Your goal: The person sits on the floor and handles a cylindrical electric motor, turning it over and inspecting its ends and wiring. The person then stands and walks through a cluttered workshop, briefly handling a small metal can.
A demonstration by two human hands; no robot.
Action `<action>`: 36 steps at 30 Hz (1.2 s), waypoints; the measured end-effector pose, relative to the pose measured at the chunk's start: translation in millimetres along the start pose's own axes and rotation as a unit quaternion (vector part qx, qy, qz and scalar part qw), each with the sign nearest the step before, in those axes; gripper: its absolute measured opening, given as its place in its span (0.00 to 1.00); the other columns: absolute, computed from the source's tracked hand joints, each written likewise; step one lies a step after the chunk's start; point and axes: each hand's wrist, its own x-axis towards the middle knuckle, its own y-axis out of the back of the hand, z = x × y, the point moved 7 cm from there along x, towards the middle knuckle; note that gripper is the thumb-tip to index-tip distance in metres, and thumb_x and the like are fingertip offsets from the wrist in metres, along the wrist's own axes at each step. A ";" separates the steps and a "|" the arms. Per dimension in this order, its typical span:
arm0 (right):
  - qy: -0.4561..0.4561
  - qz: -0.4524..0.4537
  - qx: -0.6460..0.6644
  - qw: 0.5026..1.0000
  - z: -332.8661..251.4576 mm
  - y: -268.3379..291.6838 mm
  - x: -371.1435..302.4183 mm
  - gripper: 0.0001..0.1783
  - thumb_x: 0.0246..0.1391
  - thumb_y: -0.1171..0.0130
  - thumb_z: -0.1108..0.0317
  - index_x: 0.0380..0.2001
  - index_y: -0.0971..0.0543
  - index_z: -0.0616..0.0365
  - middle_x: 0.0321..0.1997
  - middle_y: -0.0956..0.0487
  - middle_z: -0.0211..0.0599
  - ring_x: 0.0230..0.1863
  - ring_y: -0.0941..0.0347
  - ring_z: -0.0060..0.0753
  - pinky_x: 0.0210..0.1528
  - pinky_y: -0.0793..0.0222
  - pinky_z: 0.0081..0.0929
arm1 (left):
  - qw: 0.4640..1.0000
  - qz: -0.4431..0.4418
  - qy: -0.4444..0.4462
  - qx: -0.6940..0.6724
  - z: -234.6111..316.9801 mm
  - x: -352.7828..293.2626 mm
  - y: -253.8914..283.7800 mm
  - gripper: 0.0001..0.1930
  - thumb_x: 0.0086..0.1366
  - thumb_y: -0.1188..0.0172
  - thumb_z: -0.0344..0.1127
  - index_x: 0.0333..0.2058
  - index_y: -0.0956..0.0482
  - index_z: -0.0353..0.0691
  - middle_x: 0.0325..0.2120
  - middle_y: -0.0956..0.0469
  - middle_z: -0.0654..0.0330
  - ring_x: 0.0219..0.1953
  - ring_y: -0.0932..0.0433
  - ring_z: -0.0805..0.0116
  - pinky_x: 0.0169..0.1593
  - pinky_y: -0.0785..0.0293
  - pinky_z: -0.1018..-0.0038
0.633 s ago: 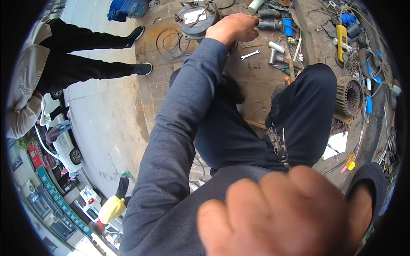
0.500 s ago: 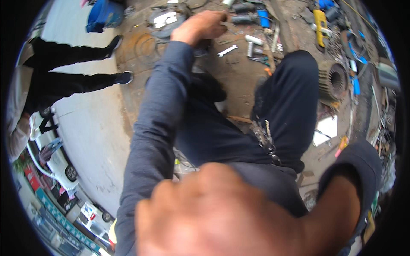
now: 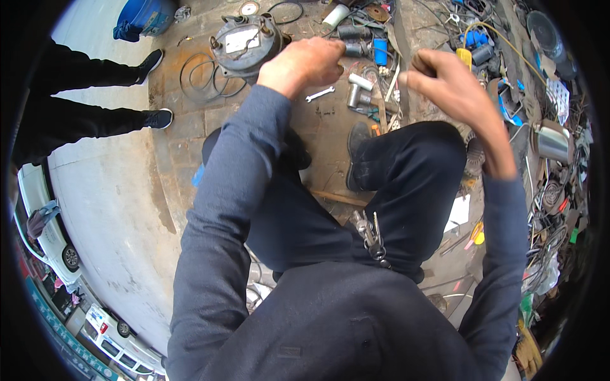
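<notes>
My left hand (image 3: 304, 67) is raised above the paved floor, fingers curled inward, beside a dark round metal housing (image 3: 270, 47) with a pale plate on top. Whatever it holds, if anything, is hidden by the fingers. My right hand (image 3: 450, 87) hangs in the air above my right knee, its fingers bent toward the thumb; nothing nameable shows in it. A small open-end wrench (image 3: 319, 94) lies on the floor just below my left hand. Between the hands lie a blue cylinder (image 3: 380, 52), dark cylinders (image 3: 356, 49) and short metal tube pieces (image 3: 359, 95).
Cable loops (image 3: 198, 77) lie left of the housing, and a blue bucket (image 3: 147, 18) stands farther left. A person in dark trousers (image 3: 82, 124) stands at the left. Scrap and wires (image 3: 549, 209) pile up on the right. Keys (image 3: 372, 236) hang at my waist.
My right hand has swung from close in front of the camera, low in the picture, up and away to the far right. My left hand stays near the housing, fingers still curled.
</notes>
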 end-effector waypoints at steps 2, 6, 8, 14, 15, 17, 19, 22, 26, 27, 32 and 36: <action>-0.092 -0.022 -0.027 0.995 94.4 -31.1 54.3 0.20 0.58 0.33 0.55 0.37 0.14 0.65 0.31 0.15 0.46 0.35 0.19 0.35 0.41 0.25 0.38 | 1.000 0.008 -0.010 0.002 7.0 -2.0 4.6 0.21 0.68 0.41 0.41 0.57 0.22 0.39 0.47 0.16 0.43 0.51 0.17 0.43 0.55 0.20 0.53; -0.253 -0.073 0.002 0.965 235.9 -146.7 128.4 0.24 0.53 0.31 0.52 0.42 0.13 0.63 0.42 0.13 0.57 0.47 0.15 0.51 0.52 0.21 0.43 | 1.000 -0.005 -0.015 -0.007 14.3 1.5 1.2 0.15 0.68 0.41 0.40 0.48 0.24 0.37 0.40 0.16 0.43 0.46 0.16 0.43 0.50 0.18 0.53; -0.238 -0.031 -0.025 0.970 264.9 -192.6 148.0 0.23 0.52 0.31 0.54 0.42 0.12 0.63 0.44 0.14 0.60 0.48 0.16 0.56 0.54 0.22 0.45 | 1.000 0.000 -0.013 -0.019 14.1 -0.5 -2.1 0.13 0.66 0.40 0.37 0.45 0.24 0.36 0.38 0.16 0.45 0.44 0.15 0.45 0.48 0.18 0.54; -0.235 -0.048 -0.074 0.968 289.5 -283.0 203.0 0.28 0.52 0.32 0.55 0.51 0.16 0.64 0.58 0.20 0.63 0.58 0.22 0.65 0.60 0.25 0.53 | 1.000 0.017 -0.026 -0.001 25.1 -5.1 -12.7 0.11 0.63 0.39 0.32 0.43 0.24 0.39 0.37 0.18 0.53 0.44 0.16 0.54 0.47 0.20 0.60; -0.242 -0.059 -0.086 0.965 290.2 -294.5 206.4 0.30 0.51 0.31 0.55 0.53 0.17 0.62 0.62 0.23 0.60 0.64 0.26 0.63 0.64 0.29 0.52 | 1.000 0.012 -0.022 0.001 25.3 -5.3 -13.7 0.11 0.62 0.38 0.32 0.43 0.24 0.39 0.37 0.18 0.54 0.45 0.16 0.54 0.48 0.21 0.61; -0.233 -0.057 -0.148 0.960 289.0 -310.5 214.1 0.29 0.50 0.31 0.55 0.54 0.17 0.60 0.61 0.22 0.57 0.64 0.27 0.60 0.66 0.31 0.51 | 1.000 0.012 -0.023 0.001 25.9 -5.8 -13.4 0.12 0.60 0.37 0.31 0.43 0.24 0.40 0.37 0.19 0.57 0.45 0.17 0.56 0.49 0.22 0.63; -0.224 -0.043 -0.203 0.952 287.8 -321.9 216.5 0.28 0.49 0.29 0.56 0.53 0.17 0.56 0.57 0.21 0.53 0.62 0.27 0.55 0.66 0.35 0.48 | 1.000 0.015 -0.010 0.010 24.6 -5.7 -11.9 0.13 0.58 0.36 0.32 0.42 0.24 0.41 0.36 0.20 0.57 0.44 0.18 0.58 0.48 0.23 0.65; -0.164 -0.011 -0.213 0.963 284.9 -322.9 214.6 0.27 0.48 0.29 0.57 0.51 0.17 0.55 0.56 0.20 0.51 0.60 0.26 0.55 0.63 0.34 0.49 | 1.000 0.004 0.000 0.010 22.4 -4.7 -12.6 0.14 0.57 0.35 0.32 0.42 0.24 0.41 0.35 0.20 0.58 0.43 0.18 0.59 0.47 0.23 0.65; -0.165 0.118 -0.094 0.975 292.5 -272.4 192.8 0.24 0.51 0.29 0.54 0.47 0.16 0.57 0.49 0.16 0.49 0.55 0.23 0.56 0.58 0.29 0.49 | 0.999 0.030 -0.015 0.010 25.4 -4.2 -9.2 0.13 0.58 0.35 0.32 0.42 0.24 0.41 0.35 0.20 0.58 0.43 0.18 0.58 0.47 0.23 0.64; -0.207 0.134 0.062 0.967 302.8 -257.1 184.2 0.22 0.54 0.29 0.53 0.45 0.16 0.58 0.40 0.15 0.47 0.45 0.19 0.56 0.51 0.26 0.49 | 0.998 0.053 -0.024 0.007 26.9 -3.7 -6.2 0.13 0.58 0.35 0.33 0.42 0.24 0.42 0.35 0.20 0.58 0.43 0.17 0.57 0.47 0.23 0.64; -0.222 0.167 0.668 0.690 287.3 -200.4 134.3 0.15 0.62 0.35 0.57 0.44 0.19 0.56 0.34 0.19 0.30 0.31 0.25 0.25 0.31 0.34 0.27 | 0.998 0.053 -0.034 0.006 29.8 4.8 -4.7 0.10 0.65 0.39 0.37 0.42 0.23 0.40 0.37 0.18 0.54 0.44 0.16 0.53 0.47 0.21 0.58; -0.127 0.146 0.745 0.639 231.3 -146.7 103.8 0.23 0.62 0.40 0.55 0.53 0.22 0.60 0.48 0.15 0.44 0.49 0.18 0.41 0.53 0.24 0.39 | 0.999 0.052 0.003 0.007 27.6 10.7 0.8 0.12 0.65 0.38 0.39 0.41 0.24 0.37 0.37 0.17 0.51 0.44 0.16 0.49 0.47 0.20 0.54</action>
